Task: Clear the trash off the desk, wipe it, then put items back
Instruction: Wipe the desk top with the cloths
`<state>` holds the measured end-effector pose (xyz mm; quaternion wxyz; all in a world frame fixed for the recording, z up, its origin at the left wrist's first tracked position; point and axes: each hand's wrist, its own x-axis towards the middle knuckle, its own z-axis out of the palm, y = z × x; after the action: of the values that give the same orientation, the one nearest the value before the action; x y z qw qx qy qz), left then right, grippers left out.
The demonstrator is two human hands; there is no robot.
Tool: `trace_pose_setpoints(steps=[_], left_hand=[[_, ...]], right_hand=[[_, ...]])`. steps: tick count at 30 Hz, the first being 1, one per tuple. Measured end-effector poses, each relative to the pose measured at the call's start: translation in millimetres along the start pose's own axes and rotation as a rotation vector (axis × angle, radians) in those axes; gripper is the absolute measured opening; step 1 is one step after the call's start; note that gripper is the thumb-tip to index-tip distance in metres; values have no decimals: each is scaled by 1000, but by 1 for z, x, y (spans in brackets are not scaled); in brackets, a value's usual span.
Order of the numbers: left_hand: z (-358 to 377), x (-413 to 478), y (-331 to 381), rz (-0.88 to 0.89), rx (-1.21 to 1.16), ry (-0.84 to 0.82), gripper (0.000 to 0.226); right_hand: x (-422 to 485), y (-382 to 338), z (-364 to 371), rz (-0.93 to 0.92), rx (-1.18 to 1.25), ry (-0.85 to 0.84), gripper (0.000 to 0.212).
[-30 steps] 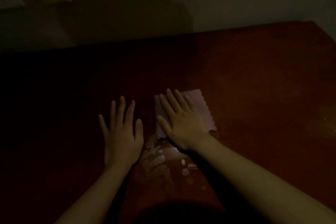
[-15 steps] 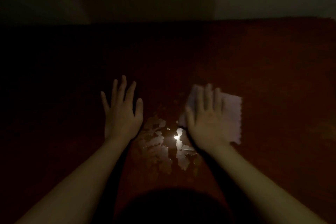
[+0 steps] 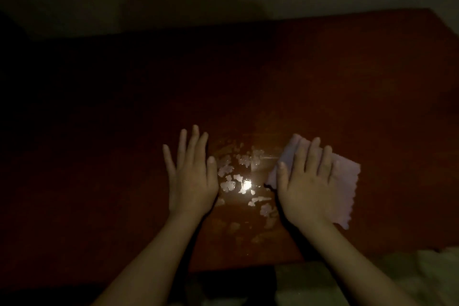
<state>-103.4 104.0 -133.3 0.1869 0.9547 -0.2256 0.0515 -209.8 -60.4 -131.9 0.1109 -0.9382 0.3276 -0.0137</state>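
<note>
Under the flat right hand (image 3: pixel 305 189), the cloth (image 3: pixel 345 181) runs far-left to near-right; left hand (image 3: pixel 192 181) lies flat too.

Dim reddish worktop (image 3: pixel 347 82). Left hand (image 3: pixel 192 179) flat, fingers straight, on bare surface. Right hand (image 3: pixel 306 186) flat on pale pink cloth (image 3: pixel 345 189) with scalloped edge. Between hands: wet patches (image 3: pixel 244 181), one bright glint.
</note>
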Motion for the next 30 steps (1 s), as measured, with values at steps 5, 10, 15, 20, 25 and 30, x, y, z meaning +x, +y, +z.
trace_pose_setpoints(steps=[5,10,15,20,25,30], left_hand=[[-4,-26,-8,-60,-22,53,57],[-6,-49,-14,-9,3,12,55],[-6,-55,-8,14,35,-10,56],[4,-49,24,-6,90,-9,60],[36,-30,101,156,82,-82,59],[48,4,105,64,70,-73,63]], right_hand=[[-49,-45,20,-180,-24,18,66],[-68,9,8,-251,-53,-22,69],[-61,91,-13,-29,-93,15,72],[-52,81,-4,-23,-77,-14,79],[-27,85,-10,-267,-108,-68,70],[15,119,-29,-237,-100,-69,65]])
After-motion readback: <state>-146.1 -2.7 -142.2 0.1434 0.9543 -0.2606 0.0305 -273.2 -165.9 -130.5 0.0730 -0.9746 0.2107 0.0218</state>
